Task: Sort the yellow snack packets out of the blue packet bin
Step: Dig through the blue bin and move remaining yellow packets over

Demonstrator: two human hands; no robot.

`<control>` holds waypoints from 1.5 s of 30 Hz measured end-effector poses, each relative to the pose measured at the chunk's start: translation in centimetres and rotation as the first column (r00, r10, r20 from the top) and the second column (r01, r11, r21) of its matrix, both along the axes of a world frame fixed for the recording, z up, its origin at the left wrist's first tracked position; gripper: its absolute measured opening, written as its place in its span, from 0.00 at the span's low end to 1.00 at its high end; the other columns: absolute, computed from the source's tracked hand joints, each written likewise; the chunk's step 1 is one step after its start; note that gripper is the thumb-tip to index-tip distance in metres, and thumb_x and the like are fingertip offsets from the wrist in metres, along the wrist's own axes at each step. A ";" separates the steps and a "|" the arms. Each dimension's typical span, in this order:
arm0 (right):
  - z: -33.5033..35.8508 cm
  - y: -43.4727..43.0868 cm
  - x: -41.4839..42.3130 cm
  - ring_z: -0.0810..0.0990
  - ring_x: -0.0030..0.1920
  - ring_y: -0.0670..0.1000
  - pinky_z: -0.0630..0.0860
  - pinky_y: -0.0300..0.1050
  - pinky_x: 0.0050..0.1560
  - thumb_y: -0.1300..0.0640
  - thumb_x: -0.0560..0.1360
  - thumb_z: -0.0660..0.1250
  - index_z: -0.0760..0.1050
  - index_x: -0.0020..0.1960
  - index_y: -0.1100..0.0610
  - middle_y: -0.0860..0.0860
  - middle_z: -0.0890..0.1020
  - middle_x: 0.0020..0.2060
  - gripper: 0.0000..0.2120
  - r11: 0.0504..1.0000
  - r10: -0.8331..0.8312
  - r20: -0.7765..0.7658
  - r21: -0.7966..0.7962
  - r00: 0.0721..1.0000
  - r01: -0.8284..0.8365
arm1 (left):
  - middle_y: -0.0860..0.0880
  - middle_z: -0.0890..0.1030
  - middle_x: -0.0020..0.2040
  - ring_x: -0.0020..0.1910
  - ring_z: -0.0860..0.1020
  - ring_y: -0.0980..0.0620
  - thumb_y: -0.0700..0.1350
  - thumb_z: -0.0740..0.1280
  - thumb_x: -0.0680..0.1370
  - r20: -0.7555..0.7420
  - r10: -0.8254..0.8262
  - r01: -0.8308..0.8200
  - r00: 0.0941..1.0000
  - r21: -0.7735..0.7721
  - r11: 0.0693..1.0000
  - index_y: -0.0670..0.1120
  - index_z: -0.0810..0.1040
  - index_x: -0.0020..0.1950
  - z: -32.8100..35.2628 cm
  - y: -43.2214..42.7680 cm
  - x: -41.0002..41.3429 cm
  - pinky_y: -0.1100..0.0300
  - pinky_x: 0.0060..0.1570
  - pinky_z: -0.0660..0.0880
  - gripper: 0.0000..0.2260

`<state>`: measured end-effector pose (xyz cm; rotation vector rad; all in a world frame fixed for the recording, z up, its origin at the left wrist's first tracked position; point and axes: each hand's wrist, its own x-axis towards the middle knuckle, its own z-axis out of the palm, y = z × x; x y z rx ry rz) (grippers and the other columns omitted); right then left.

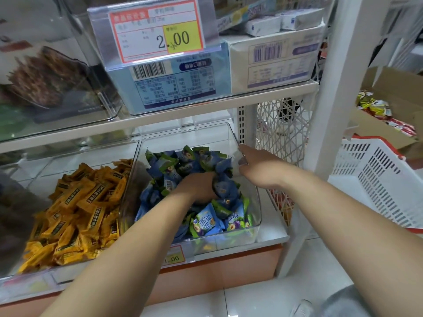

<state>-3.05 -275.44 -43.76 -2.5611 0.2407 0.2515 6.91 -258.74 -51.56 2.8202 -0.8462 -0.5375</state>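
At the left end of the lower shelf (272, 234), a clear bin (96, 156) heaped with yellow snack packets (75, 213). Just beside it, toward the shelf's right end, the blue packet bin (257, 209), clear-walled and piled with blue packets (206, 221) edged in green. Sunk into that pile near its middle, the left grip (196, 186), fingers buried under wrappers: apart or clamped, impossible to tell. Behind the front wall, a yellowish patch, too blurred to identify. Against the bin's right wall, near the back corner, the right grip (258, 168), fingers apart, index fingertip on the rim, holding nothing. Further right, off the shelf, a white slotted basket (377, 186), and behind it a cardboard box (398, 85) holding red and yellow packets (375, 106).
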 end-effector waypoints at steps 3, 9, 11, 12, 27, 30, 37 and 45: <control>-0.1 -0.1 0.0 0.77 0.54 0.57 0.78 0.53 0.57 0.56 0.79 0.57 0.58 0.75 0.51 0.55 0.76 0.63 0.24 1.000 0.005 0.009 0.005 1.000 -0.005 | 0.46 0.75 0.70 0.66 0.74 0.42 0.50 0.73 0.73 -0.012 -0.007 0.007 1.000 -0.029 1.000 0.52 0.68 0.73 -0.1 -0.1 -0.3 0.54 0.58 0.72 0.30; 0.0 -0.2 0.0 0.78 0.53 0.56 0.79 0.55 0.55 0.56 0.79 0.57 0.56 0.76 0.50 0.55 0.75 0.63 0.26 1.000 0.019 0.009 -0.010 1.000 -0.019 | 0.49 0.74 0.68 0.64 0.73 0.48 0.52 0.79 0.68 -0.141 -0.012 -0.016 0.990 -0.199 0.980 0.46 0.70 0.73 1.6 1.0 0.0 0.60 0.57 0.67 0.37; 0.1 -0.2 0.1 0.77 0.55 0.56 0.78 0.54 0.56 0.54 0.80 0.57 0.57 0.75 0.51 0.54 0.75 0.64 0.24 0.998 0.032 0.002 -0.050 0.999 -0.032 | 0.56 0.77 0.60 0.59 0.76 0.53 0.54 0.80 0.66 -0.181 0.016 -0.074 0.983 -0.323 0.944 0.52 0.74 0.68 2.8 1.8 0.0 0.65 0.52 0.69 0.33; 0.0 -0.2 0.1 0.77 0.57 0.56 0.78 0.55 0.57 0.53 0.80 0.58 0.58 0.74 0.51 0.54 0.74 0.65 0.24 0.997 0.035 -0.002 -0.075 0.999 -0.035 | 0.60 0.79 0.55 0.55 0.77 0.56 0.54 0.81 0.66 -0.183 0.026 -0.097 0.983 -0.387 0.917 0.56 0.76 0.62 3.4 2.2 -0.1 0.68 0.47 0.70 0.27; 1.0 2.3 -0.5 0.81 0.54 0.55 0.79 0.51 0.55 0.48 0.77 0.64 0.74 0.63 0.45 0.47 0.83 0.56 0.15 0.941 0.275 0.209 -0.256 0.938 -0.219 | 0.56 0.83 0.48 0.42 0.82 0.62 0.45 0.78 0.72 -0.211 0.223 -0.306 0.952 -0.610 0.731 0.54 0.77 0.58 7.7 6.8 -2.0 0.70 0.33 0.74 0.18; 0.6 2.5 -0.2 0.81 0.53 0.56 0.80 0.52 0.53 0.50 0.78 0.62 0.72 0.66 0.46 0.50 0.82 0.56 0.16 0.955 0.244 0.245 -0.229 0.938 -0.189 | 0.57 0.81 0.52 0.49 0.79 0.56 0.47 0.75 0.74 0.001 0.232 -0.209 0.973 -0.423 0.881 0.56 0.76 0.58 8.1 7.4 -2.1 0.66 0.39 0.72 0.15; 0.5 1.9 0.5 0.60 0.74 0.53 0.70 0.55 0.67 0.50 0.77 0.64 0.67 0.73 0.46 0.47 0.65 0.74 0.24 0.968 0.144 0.308 -0.241 0.940 -0.069 | 0.53 0.78 0.54 0.53 0.77 0.52 0.52 0.69 0.77 0.215 0.071 -0.007 0.974 -0.281 0.960 0.53 0.80 0.57 7.0 4.0 -3.0 0.56 0.52 0.76 0.09; 0.3 1.0 0.4 0.62 0.76 0.56 0.70 0.49 0.68 0.66 0.78 0.57 0.44 0.81 0.49 0.50 0.57 0.80 0.37 0.996 0.011 0.088 -0.094 0.996 -0.003 | 0.52 0.80 0.51 0.50 0.79 0.50 0.68 0.61 0.76 0.104 0.040 -0.028 0.994 -0.114 0.993 0.53 0.77 0.58 3.1 -0.1 -1.5 0.54 0.50 0.76 0.22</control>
